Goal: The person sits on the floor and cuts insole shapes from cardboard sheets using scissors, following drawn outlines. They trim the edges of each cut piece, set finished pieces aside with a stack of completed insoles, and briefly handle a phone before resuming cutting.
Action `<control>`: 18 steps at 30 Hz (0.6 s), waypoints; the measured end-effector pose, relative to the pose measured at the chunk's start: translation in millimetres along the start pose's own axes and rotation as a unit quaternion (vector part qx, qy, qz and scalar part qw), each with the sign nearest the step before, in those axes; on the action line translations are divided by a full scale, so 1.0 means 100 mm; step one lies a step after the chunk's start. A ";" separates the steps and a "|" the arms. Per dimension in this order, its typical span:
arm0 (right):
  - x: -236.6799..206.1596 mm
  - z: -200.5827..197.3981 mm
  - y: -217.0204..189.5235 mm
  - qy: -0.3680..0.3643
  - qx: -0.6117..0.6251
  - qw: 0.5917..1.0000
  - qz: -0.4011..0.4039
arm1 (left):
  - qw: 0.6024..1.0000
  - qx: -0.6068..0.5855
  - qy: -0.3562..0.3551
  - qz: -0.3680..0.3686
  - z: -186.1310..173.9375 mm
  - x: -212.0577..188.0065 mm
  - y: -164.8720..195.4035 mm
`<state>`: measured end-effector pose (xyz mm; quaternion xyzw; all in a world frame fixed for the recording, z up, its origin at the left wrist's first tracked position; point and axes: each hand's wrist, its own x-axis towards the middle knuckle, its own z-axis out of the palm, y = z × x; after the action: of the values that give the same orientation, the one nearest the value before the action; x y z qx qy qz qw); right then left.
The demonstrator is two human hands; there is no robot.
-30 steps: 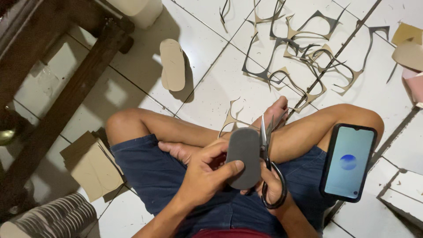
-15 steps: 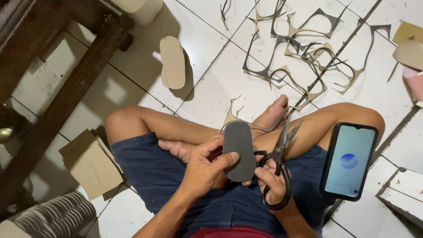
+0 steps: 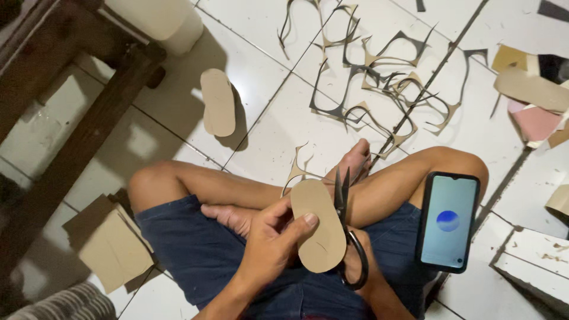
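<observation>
I sit cross-legged on a tiled floor. My left hand (image 3: 269,240) grips a tan oval sole-shaped cardboard piece (image 3: 317,222) over my lap, thumb across its face. My right hand (image 3: 355,264) is mostly hidden behind the piece; its fingers are in the loops of black-handled scissors (image 3: 344,201). The blades point up along the piece's right edge and look nearly closed. A thin curled offcut (image 3: 296,169) hangs by my foot.
A phone (image 3: 447,220) with a lit screen rests on my right thigh. A finished tan sole (image 3: 218,102) lies on the tiles. Several cut-out scraps (image 3: 379,89) litter the floor ahead. Cardboard sheets (image 3: 109,243) lie left. Wooden furniture legs (image 3: 89,130) stand left.
The piece has been turned over, from its dark grey side to its tan side. The scissors went from tilted and open at its right to upright along its edge.
</observation>
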<state>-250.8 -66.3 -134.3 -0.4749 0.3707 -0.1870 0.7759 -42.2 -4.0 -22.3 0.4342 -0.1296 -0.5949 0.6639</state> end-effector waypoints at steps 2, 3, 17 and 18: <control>0.01 -0.03 -0.03 0.004 -0.034 0.999 -0.012 | 1.000 0.011 0.001 -0.015 -0.04 0.01 -0.02; 0.01 -0.04 -0.06 0.006 -0.051 0.999 -0.018 | 1.000 0.022 0.015 -0.014 -0.06 0.03 -0.03; 0.28 0.28 -0.24 0.053 -0.013 0.997 0.058 | 0.846 0.379 0.300 0.225 -1.66 1.48 0.70; 0.28 0.29 -0.22 0.059 -0.012 0.996 0.062 | 0.769 0.487 0.298 0.288 -1.61 1.46 0.61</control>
<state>-209.2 -77.6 -117.9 -0.4480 0.4470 -0.1618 0.7572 147.6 -73.2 -123.2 0.7969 -0.3172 -0.0736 0.5088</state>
